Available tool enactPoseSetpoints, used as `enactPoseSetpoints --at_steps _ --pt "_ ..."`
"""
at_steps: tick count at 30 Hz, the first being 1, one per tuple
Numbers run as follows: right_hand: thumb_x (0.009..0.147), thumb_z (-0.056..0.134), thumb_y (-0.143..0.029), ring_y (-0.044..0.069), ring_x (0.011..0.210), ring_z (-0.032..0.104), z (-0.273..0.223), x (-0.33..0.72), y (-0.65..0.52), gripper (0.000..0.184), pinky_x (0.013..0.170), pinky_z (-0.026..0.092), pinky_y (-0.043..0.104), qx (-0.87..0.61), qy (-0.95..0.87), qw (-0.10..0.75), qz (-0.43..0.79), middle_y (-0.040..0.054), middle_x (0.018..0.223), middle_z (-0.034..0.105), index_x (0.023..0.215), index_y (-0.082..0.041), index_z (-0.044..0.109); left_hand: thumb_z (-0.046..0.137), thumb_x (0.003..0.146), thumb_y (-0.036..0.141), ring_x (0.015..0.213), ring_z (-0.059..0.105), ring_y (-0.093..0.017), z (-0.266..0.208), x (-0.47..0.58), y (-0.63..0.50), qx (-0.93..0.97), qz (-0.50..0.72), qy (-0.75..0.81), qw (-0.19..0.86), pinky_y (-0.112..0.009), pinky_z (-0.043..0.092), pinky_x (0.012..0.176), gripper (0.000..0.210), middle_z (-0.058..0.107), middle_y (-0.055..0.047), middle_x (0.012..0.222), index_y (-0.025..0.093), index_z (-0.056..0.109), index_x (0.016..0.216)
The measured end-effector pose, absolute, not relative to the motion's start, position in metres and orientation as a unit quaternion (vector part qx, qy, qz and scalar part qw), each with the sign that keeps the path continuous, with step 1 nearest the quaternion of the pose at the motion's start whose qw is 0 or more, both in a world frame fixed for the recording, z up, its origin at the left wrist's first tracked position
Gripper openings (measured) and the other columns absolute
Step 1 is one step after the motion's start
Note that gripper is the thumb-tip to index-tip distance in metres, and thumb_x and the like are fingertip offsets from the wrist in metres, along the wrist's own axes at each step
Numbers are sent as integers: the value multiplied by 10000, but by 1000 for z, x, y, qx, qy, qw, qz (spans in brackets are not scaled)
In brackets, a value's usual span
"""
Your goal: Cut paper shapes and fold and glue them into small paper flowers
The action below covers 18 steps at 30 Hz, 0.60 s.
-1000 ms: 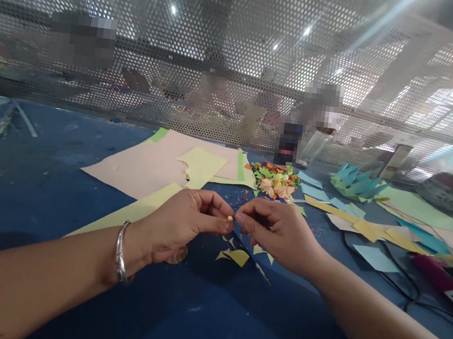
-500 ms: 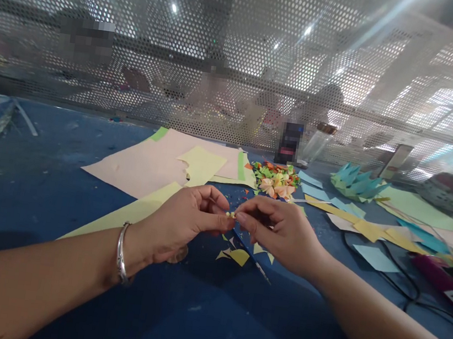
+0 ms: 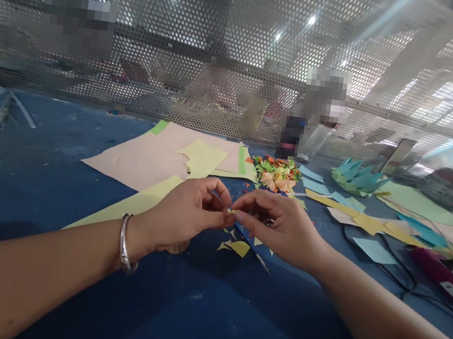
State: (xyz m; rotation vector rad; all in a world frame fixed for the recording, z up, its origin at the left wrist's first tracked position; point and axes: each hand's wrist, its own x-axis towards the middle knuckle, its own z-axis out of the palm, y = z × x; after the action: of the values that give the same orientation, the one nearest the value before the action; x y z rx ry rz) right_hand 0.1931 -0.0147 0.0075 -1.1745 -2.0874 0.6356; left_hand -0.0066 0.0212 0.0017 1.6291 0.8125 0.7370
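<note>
A tiny pale yellow-green paper piece (image 3: 231,211) is pinched where my fingertips meet; its exact shape is mostly hidden. My left hand (image 3: 189,212), with a silver bangle at the wrist, has thumb and forefinger closed on it. From the other side, my right hand (image 3: 280,221) grips it between thumb and fingers. Under the hands a thin blue pen-like tool (image 3: 263,264) lies slanted on the table, its kind unclear. Yellow paper scraps (image 3: 240,248) are scattered beside it. A heap of small paper flowers (image 3: 277,179), orange, green, yellow and peach, sits just beyond.
Large pink sheets (image 3: 131,160) and yellow paper (image 3: 207,156) lie ahead on the blue table (image 3: 41,178). To the right are a blue spiky paper form (image 3: 354,178), paper strips (image 3: 332,205), a purple power strip (image 3: 442,275) and cables. A perforated metal screen (image 3: 174,62) stands behind.
The right fingers have closed further over the small paper piece, covering more of it. Both hands remain together in nearly the same place; the view has tilted slightly.
</note>
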Motion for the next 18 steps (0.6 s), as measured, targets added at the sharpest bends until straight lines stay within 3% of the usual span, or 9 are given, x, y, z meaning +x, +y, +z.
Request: enactPoseSetpoints --at_steps 6,12,18 --pt "908 597 -284 92 583 523 11 199 -12 144 525 383 210 -467 -806 290 220 -8 691 628 919 -179 694 733 739 219 726 672 -156 -4 -11 28 740 284 348 500 -273 504 667 189 693 4 741 201 617 886" --pt "891 622 -319 83 514 468 14 207 -12 186 474 300 207 -480 -833 138 237 -36 580 562 780 -180 677 708 740 230 663 644 -158 -6 -17 36 813 256 367 371 -263 467 597 120 687 -3 720 191 643 833" --pt "907 609 -347 78 512 468 11 205 -13 247 473 294 204 -462 -852 49 241 -38 574 564 727 -179 641 692 753 257 699 668 -173 -7 -18 38 828 240 381 333 -273 474 617 139 701 -19 747 183 651 864"
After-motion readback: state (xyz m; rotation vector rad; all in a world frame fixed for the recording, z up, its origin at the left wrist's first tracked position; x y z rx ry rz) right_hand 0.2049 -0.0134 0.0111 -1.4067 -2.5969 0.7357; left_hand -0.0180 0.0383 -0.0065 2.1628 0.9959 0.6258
